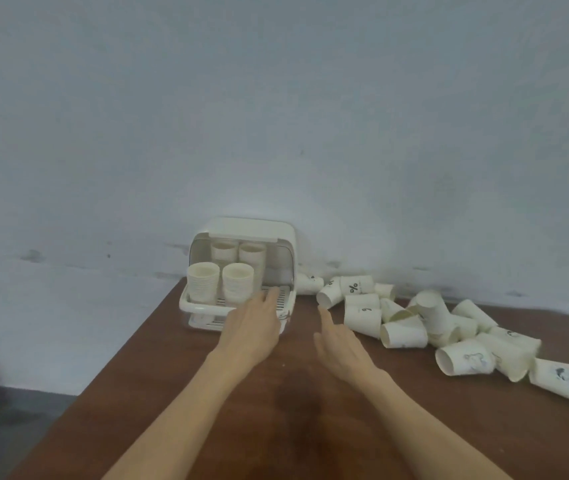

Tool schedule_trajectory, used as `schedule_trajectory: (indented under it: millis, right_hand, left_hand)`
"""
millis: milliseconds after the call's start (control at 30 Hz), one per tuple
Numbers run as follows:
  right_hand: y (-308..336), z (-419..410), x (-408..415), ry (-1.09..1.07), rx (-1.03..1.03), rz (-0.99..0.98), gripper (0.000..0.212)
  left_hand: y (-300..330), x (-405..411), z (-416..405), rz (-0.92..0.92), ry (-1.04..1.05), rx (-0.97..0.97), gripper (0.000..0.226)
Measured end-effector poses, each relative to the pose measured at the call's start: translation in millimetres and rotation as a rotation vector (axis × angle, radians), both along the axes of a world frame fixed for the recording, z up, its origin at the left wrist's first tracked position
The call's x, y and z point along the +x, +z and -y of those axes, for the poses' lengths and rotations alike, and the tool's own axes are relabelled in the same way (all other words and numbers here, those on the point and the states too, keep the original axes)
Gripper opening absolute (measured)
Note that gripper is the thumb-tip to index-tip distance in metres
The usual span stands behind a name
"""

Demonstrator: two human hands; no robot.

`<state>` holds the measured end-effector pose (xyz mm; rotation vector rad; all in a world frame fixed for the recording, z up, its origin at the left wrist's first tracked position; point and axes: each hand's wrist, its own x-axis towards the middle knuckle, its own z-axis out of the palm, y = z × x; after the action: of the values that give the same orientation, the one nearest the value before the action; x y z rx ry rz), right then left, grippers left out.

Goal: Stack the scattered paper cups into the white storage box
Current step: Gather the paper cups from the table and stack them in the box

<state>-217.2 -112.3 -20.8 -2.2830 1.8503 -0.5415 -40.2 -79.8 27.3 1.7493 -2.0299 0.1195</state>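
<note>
The white storage box [285, 237] stands open against the wall at the table's far left. Inside it are several stacks of paper cups [238, 280], two in front and two behind. My left hand [253, 325] reaches to the box's front rim with straight fingers and holds nothing. My right hand [340, 344] hovers over the table just right of the box, fingers extended, empty. Scattered paper cups [402, 334] lie tipped over in a pile to the right, some with printed marks.
The brown wooden table [179, 375] ends at a left edge that runs diagonally toward the box. A pale wall rises directly behind the box and cups. Grey floor shows at the lower left.
</note>
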Motion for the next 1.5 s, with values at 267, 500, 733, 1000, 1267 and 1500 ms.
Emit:
schedule_trajectory:
  millis: [267,500,733,1000,1267,1500]
  right_hand:
    - [2,-23,-52,-0.052,0.006,0.051,0.057]
    - [5,-35,-93,-0.131,0.041,0.084,0.051]
    - [-14,-40,-145,-0.224,0.053,0.067,0.057]
    - [-25,-34,-198,-0.537,0.048,0.161,0.038]
    - [-32,3,-236,-0.764,0.070,0.348,0.035]
    - [-29,26,-244,-0.803,0.103,0.409,0.080]
  left_hand:
    - [-5,-46,-2,0.010,-0.073,0.007,0.049]
    - [-16,-79,-1,0.061,-0.120,0.028,0.046]
    - [-29,-122,2,0.061,-0.201,0.081,0.046]
    - [-43,-173,1,0.035,-0.309,0.108,0.034]
    - [-60,-192,12,0.044,-0.327,0.128,0.042]
    - [-65,-181,20,0.053,-0.311,0.141,0.047]
